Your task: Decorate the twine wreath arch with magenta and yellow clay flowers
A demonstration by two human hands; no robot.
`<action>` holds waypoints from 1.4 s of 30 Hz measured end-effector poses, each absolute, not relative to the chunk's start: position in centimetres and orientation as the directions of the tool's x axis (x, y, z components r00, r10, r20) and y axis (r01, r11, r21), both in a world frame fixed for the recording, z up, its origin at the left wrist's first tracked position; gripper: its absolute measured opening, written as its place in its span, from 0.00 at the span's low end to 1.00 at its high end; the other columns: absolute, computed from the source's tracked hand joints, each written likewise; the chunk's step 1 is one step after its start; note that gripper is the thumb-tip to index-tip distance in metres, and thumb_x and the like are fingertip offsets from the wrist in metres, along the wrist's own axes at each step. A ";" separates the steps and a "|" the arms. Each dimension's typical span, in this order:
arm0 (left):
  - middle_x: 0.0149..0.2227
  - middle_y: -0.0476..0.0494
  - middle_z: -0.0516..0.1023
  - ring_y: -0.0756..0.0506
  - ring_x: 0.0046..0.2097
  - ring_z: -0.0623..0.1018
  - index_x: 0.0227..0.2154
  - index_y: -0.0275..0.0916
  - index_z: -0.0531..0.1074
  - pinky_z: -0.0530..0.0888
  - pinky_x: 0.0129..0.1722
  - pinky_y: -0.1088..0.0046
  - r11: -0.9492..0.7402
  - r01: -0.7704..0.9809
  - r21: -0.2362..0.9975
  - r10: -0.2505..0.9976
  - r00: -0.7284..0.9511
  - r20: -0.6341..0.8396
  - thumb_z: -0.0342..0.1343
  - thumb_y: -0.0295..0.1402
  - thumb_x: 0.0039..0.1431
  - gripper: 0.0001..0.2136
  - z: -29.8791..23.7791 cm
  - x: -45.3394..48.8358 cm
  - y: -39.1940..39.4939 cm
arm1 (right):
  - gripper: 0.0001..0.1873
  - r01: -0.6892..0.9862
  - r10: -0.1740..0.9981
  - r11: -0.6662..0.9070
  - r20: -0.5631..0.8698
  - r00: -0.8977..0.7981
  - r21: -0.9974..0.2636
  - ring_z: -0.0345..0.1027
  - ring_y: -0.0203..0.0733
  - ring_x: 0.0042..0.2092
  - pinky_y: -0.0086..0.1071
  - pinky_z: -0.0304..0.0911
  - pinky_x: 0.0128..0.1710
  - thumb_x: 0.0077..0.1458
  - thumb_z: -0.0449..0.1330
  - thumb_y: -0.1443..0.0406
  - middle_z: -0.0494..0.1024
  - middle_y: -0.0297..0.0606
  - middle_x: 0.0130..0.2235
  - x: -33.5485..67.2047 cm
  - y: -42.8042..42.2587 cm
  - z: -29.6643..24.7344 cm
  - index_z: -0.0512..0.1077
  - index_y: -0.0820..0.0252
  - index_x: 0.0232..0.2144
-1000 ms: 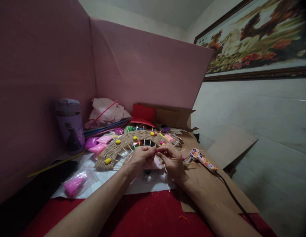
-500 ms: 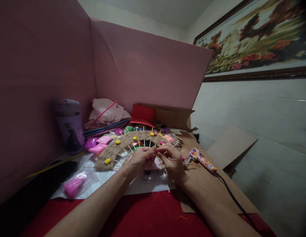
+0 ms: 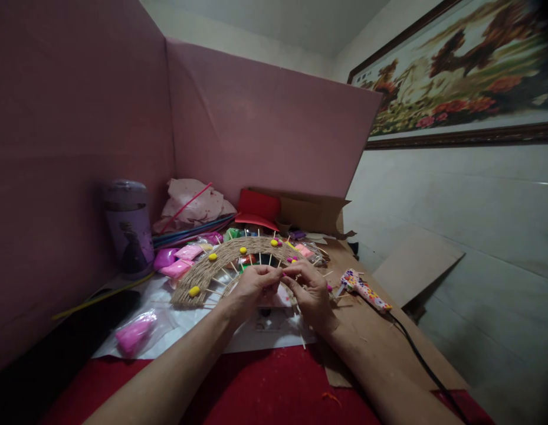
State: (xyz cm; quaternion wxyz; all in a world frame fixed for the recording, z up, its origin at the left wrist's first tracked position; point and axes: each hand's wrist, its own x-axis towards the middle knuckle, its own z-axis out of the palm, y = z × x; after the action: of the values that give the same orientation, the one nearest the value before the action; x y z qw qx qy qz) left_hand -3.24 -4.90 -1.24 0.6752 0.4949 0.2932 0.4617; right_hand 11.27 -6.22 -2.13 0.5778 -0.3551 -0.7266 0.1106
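Observation:
My left hand [image 3: 258, 284] and my right hand [image 3: 309, 290] meet fingertip to fingertip in front of me, both closed in a pinch. A tiny bit of pink clay [image 3: 285, 274] shows between the fingers; most of it is hidden. Behind and around them lies an arch of woven twine [image 3: 225, 251] with thin wooden sticks poking out along both edges. Yellow ovals [image 3: 194, 291] and small pink pieces are dotted along the arch. Its right end is partly covered by my right hand.
A flower-patterned glue gun [image 3: 366, 290] with a black cord lies on cardboard [image 3: 389, 348] at right. Bags of pink clay [image 3: 135, 335] sit at left, near a purple tumbler [image 3: 130, 230]. Red paper [image 3: 258, 205] stands behind. Pink panels [image 3: 265, 118] wall off the back and left.
Both hands stay together with only small finger movements; the left fingers have closed up a little around the pinch. The whole view has shifted slightly.

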 end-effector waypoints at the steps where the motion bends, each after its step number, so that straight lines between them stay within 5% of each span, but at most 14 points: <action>1: 0.16 0.54 0.61 0.57 0.17 0.57 0.17 0.35 0.65 0.50 0.18 0.78 0.080 -0.340 0.937 0.911 0.406 0.070 0.64 0.46 0.40 0.20 -1.3 -3.3 -4.9 | 0.04 0.384 0.645 0.721 0.760 -0.072 -0.576 0.64 0.38 0.33 0.30 0.60 0.30 0.53 0.60 0.63 0.71 0.35 0.30 11.3 -6.2 -2.2 0.72 0.57 0.28; 42: 0.16 0.53 0.63 0.57 0.17 0.58 0.20 0.34 0.67 0.50 0.17 0.78 0.041 -0.346 0.937 0.918 0.382 0.102 0.64 0.44 0.40 0.17 -1.6 -3.2 -4.6 | 0.03 0.376 0.667 0.706 0.743 -0.065 -0.601 0.66 0.39 0.34 0.31 0.62 0.32 0.52 0.60 0.64 0.73 0.36 0.31 11.4 -6.1 -2.4 0.72 0.58 0.31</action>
State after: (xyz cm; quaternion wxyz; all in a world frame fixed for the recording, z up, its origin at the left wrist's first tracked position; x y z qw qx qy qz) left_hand -3.23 -4.56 -1.56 0.6627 0.5020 0.2848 0.4771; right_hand 11.38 -6.06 -2.39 0.5798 -0.3625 -0.7188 0.1255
